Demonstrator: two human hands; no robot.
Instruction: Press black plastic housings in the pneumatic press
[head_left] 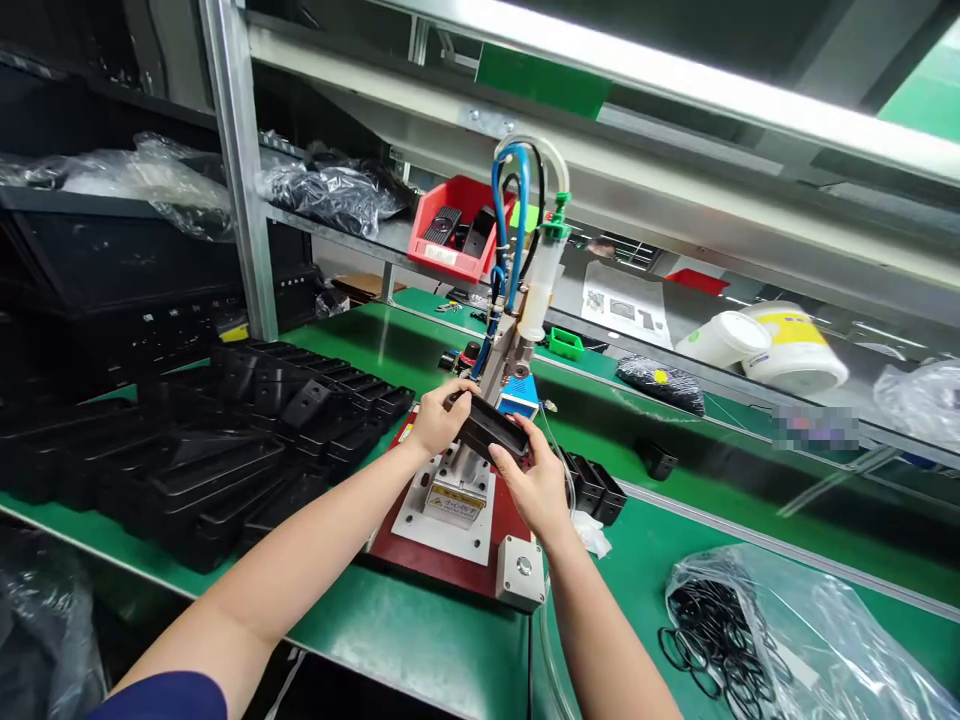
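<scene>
Between my two hands is a black rectangular plastic housing [489, 428], tilted, its hollow side facing me. My left hand [442, 415] grips its left end, thumb on the near rim. On the right end, my right hand [534, 480] pinches it between thumb and fingers. Right behind and above it stands a dispensing machine with a translucent syringe [541, 285] and blue air hoses [519, 225]. The housing is over the machine's metal fixture [456, 500], on a dark red base [427, 562].
Many black housings [217, 470] are piled on the green bench at left; several more [600, 488] stand right of the machine. A button box [521, 572] sits at the base's front corner. A plastic bag of black rubber rings [720, 625] lies at right. A red bin [457, 225] rests on the shelf.
</scene>
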